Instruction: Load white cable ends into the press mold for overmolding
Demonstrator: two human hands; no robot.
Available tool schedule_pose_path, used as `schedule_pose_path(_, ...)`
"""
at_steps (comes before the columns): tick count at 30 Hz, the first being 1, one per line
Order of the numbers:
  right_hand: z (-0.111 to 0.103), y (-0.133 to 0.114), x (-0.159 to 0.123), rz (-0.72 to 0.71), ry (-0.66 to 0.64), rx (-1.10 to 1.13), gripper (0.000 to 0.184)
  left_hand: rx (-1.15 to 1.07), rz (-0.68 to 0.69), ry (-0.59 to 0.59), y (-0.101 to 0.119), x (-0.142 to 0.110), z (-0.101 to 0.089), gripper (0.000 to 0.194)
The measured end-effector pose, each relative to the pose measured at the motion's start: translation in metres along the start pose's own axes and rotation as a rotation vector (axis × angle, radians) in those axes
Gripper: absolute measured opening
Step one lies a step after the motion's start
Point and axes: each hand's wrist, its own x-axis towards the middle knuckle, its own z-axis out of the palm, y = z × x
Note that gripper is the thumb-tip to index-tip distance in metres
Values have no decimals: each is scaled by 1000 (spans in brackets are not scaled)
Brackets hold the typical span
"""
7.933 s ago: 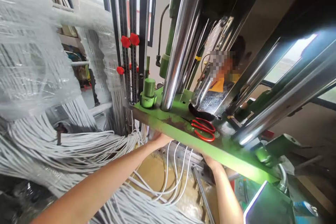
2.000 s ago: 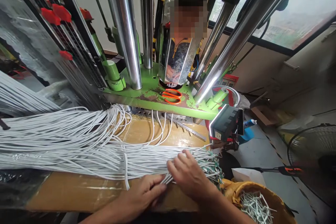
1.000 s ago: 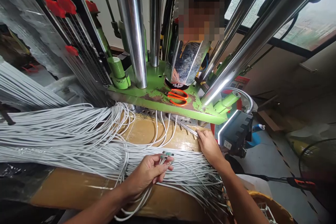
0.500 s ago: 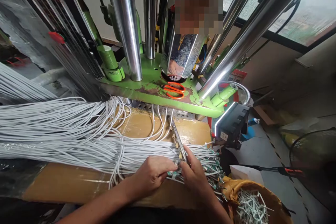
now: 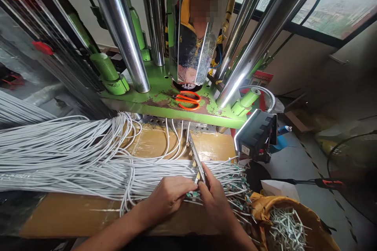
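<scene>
While the right hand (image 5: 214, 192) was wrapped closed round the near end of a slim metal bar (image 5: 195, 159), out in front of the green plate (image 5: 165, 112), the left hand (image 5: 169, 194) met it there; left thumb and fingertips were pinched on a small pale connector (image 5: 197, 179) at the bar's end (whether that palm held more cable ends could not be told); the bar slanted, far end near the plate's front edge, brass-coloured pieces along its side; four white leads (image 5: 167, 141) emerged from under that edge; white cables (image 5: 73, 164) lay massed in front of the plate; orange-handled scissors (image 5: 188, 107) rested on the plate; a black box (image 5: 257, 135) stood by its right end; a brown bag (image 5: 260, 206) of white bits sat farther forward and right of it.
</scene>
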Motion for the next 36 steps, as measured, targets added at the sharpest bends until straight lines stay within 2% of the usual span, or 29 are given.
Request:
schedule_pose_path(4, 1, -2, -2, -11, 8, -25, 56, 6, 8, -29, -3, -3, 2, 46)
schedule_pose_path(7, 2, -3, -3, -18, 28, -58, 58, -77, -43, -15, -2, -1, 1, 43)
schedule_pose_path(9, 2, -5, -2, -17, 37, -70, 59, -179, -156, -21, 1, 3, -1, 33)
schedule_pose_path(11, 2, -7, 0, 24, 10, -42, 65, -287, -359, -30, 5, 8, -4, 23)
schedule_pose_path(14, 0, -11, 2, 122, -25, 61, 73, -478, -657, 33, 6, 14, -9, 26)
schedule_pose_path(20, -3, -11, 3, 130, -8, 145, 69, -867, -839, 279, 1, 15, -9, 40)
schedule_pose_path(22, -2, -10, 3, 133, -10, 153, 69, -937, -848, 346, 2, 15, -10, 43)
schedule_pose_path(24, -2, -9, 4, 136, -11, 157, 71, -966, -845, 380, 3, 16, -12, 38)
schedule_pose_path(28, -1, -6, 5, 137, -8, 166, 73, -964, -875, 355, 4, 20, -22, 33)
schedule_pose_path(30, -1, -4, 6, 144, -3, 175, 74, -853, -849, 274, 3, 22, -26, 32)
schedule_pose_path(32, -1, -3, 6, 150, 0, 181, 74, -660, -767, 188, 1, 22, -27, 26)
schedule_pose_path(34, 0, -3, 7, 160, -1, 197, 75, -436, -637, 124, -3, 21, -24, 16)
schedule_pose_path(36, 0, -3, 7, 162, 0, 226, 76, -246, -476, 83, -8, 18, -18, 20)
